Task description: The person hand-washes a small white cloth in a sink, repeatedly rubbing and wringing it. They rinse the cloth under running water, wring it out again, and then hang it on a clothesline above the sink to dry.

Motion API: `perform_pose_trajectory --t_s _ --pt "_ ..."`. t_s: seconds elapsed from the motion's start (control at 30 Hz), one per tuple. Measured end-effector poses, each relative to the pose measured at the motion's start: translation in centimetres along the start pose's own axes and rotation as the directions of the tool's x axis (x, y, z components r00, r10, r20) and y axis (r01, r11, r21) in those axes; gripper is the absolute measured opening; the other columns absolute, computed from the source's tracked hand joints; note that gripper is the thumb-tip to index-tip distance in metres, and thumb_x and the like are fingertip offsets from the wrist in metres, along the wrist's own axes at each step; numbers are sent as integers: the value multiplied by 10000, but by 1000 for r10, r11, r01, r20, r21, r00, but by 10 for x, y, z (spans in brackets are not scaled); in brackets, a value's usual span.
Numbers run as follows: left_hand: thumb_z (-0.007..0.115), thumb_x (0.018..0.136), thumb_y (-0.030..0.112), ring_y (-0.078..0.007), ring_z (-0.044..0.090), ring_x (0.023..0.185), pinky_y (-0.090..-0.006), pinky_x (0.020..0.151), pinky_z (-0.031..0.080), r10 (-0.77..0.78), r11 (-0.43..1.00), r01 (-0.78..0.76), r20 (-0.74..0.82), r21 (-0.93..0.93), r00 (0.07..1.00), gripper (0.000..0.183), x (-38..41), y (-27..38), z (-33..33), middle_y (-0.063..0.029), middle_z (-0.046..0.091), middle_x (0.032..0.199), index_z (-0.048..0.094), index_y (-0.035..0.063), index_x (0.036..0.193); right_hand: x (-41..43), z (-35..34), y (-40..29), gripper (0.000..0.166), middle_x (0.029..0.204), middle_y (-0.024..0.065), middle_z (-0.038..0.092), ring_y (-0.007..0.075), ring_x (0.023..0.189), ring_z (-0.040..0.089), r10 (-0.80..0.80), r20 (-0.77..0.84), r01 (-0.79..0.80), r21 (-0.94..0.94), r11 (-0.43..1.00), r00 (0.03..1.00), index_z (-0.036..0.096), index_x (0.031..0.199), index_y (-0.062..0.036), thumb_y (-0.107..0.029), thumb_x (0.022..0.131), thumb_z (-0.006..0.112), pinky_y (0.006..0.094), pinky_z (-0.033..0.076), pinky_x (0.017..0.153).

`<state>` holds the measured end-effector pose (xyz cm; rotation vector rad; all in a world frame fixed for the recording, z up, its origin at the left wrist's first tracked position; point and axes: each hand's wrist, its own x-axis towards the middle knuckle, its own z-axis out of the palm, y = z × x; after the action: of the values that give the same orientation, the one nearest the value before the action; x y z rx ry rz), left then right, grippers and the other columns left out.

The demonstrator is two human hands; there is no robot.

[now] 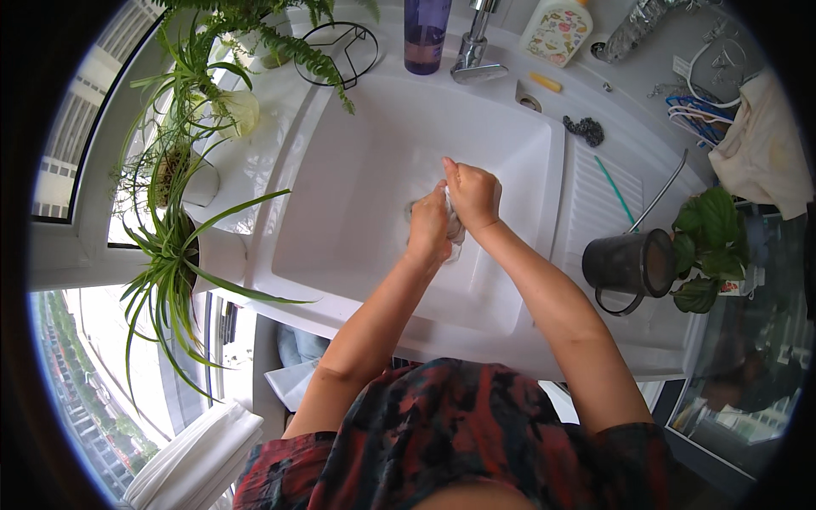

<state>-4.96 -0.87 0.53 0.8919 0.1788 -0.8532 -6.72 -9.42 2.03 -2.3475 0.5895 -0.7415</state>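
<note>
Over the white sink basin (357,191), my two hands are close together with a bunched pale wet cloth (454,233) between them. My left hand (428,223) is closed around the cloth, its fingers against the other hand. Slightly higher in the picture, my right hand (475,194) is closed in a fist on the upper part of the cloth, thumb on top. Part of the cloth hangs below the hands; the rest is hidden in them. Behind the basin stands a chrome faucet (472,54), its lever over the rim.
A purple bottle (426,38) and a patterned bottle (556,32) stand behind the basin. Potted spider plants (175,248) line the left ledge. On the right are a ribbed washboard (602,185), a dark scrubber (584,130), a green stick (615,191) and a dark watering can (628,262).
</note>
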Motion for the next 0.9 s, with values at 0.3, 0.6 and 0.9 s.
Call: perform_pose_trajectory --t_s 0.3,0.6,0.9 --pt "421 908 223 -100 387 507 -285 426 331 -12 993 30 -150 117 989 263 -10 14 7 -15 452 638 502 34 744 -1 11 0 450 483 146 432 262 395 410 138 113 -143 39 989 984 402 526 -17 -296 856 529 355 325 407" --pt "442 905 255 -140 453 518 -293 449 379 -102 980 106 -32 170 994 270 -10 21 2 -50 487 667 529 23 799 6 3 4 505 483 117 481 265 459 450 312 280 -340 56 939 908 465 504 -26 -370 874 456 372 362 481" --pt "351 939 354 -205 551 784 -353 634 468 -30 969 27 -7 -246 1000 381 14 21 -14 -93 553 822 504 11 876 -9 -22 -5 378 741 78 554 187 724 544 150 135 -178 220 959 979 558 841 -13 -372 897 454 299 437 692"
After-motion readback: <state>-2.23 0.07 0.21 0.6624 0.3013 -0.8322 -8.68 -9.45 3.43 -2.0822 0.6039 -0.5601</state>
